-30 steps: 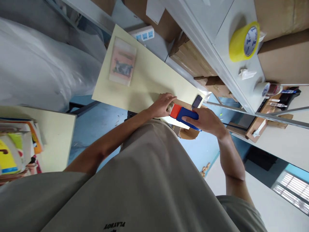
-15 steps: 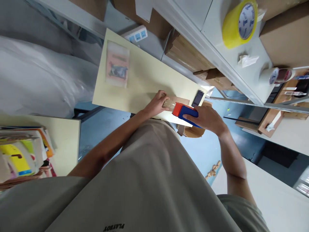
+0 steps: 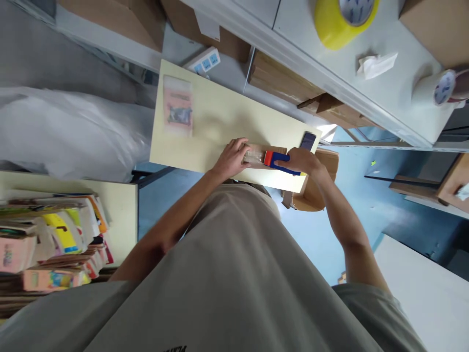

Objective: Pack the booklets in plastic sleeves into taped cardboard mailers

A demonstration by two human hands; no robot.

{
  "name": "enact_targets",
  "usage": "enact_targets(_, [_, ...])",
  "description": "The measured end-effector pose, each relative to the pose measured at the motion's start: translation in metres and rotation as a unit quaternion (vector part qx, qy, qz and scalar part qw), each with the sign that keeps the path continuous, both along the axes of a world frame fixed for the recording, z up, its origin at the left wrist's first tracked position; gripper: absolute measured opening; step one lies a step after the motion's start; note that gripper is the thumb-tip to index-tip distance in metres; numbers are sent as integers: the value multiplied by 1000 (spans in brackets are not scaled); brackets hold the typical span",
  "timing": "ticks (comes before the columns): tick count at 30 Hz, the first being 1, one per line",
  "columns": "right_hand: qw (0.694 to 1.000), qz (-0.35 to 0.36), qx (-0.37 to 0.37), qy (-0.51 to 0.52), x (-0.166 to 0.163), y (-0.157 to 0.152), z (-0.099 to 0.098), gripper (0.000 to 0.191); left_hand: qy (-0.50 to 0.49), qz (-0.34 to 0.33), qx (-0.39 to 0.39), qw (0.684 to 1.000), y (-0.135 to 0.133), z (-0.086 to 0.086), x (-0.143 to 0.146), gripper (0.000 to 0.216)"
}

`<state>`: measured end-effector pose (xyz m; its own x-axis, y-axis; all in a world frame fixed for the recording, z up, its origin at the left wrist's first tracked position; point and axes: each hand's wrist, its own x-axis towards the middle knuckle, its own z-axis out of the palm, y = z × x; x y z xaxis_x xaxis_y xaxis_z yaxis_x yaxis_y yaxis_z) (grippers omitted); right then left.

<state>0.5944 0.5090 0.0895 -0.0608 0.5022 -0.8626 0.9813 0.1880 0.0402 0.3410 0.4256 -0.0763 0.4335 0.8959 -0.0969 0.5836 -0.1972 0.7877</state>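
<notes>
On the narrow cream tabletop (image 3: pixel 216 120) lies a small brown cardboard package (image 3: pixel 276 148), with shiny clear tape (image 3: pixel 253 156) over its left part. My left hand (image 3: pixel 231 159) grips the package's left end, fingers on the far edge and thumb on the near one. In my right hand (image 3: pixel 301 160) is a blue and red tape dispenser (image 3: pixel 280 161), its red head resting at the package, to the right of the shiny strip. My right fingers wrap round the blue body and partly hide it.
A pink-printed packet in clear wrap (image 3: pixel 178 110) lies at the table's left end, a dark phone (image 3: pixel 308 141) at the right. An open carton (image 3: pixel 311 194) stands below. Beyond are a power strip (image 3: pixel 203 61) and a shelf with yellow tape (image 3: pixel 330 24). Books (image 3: pixel 62 230) are stacked lower left.
The dispenser has turned flatter and lies lower against the cardboard, my right hand with it. My left hand stays at the package's left end. The camera view has shifted.
</notes>
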Motion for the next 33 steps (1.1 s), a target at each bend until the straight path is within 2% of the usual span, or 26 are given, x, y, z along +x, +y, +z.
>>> enact_targets(5, [999, 26, -3, 35, 12, 5, -9, 61, 51, -39, 37, 997, -1, 12, 43, 112])
enact_targets(7, [997, 36, -7, 63, 16, 6, -12, 60, 80, -49, 35, 995, 0, 10, 59, 120])
enact_targets(10, [995, 35, -5, 98, 23, 9, -16, 59, 117, -44, 25, 992, 2, 5, 70, 112])
enact_targets(15, [991, -11, -46, 128, 39, 14, -18, 67, 140, -46, 29, 989, 2, 2, 69, 96])
enact_targets(19, [983, -36, -94, 151, 80, 21, 1, 71, 174, -58, 35, 982, 1, 2, 68, 97])
enact_targets(22, [986, -37, -100, 126, 123, 27, 20, 70, 191, -64, 35, 979, 3, 4, 68, 100])
enact_targets(24, [989, -39, -98, 105, 146, 29, 25, 70, 194, -70, 30, 978, 5, 6, 69, 102])
enact_targets(27, [993, -30, -73, 86, 161, 27, 14, 69, 192, -72, 13, 979, 9, 9, 72, 105])
enact_targets(33, [999, -7, -15, 52, 146, 15, -25, 75, 198, -69, 5, 978, 13, 10, 74, 108])
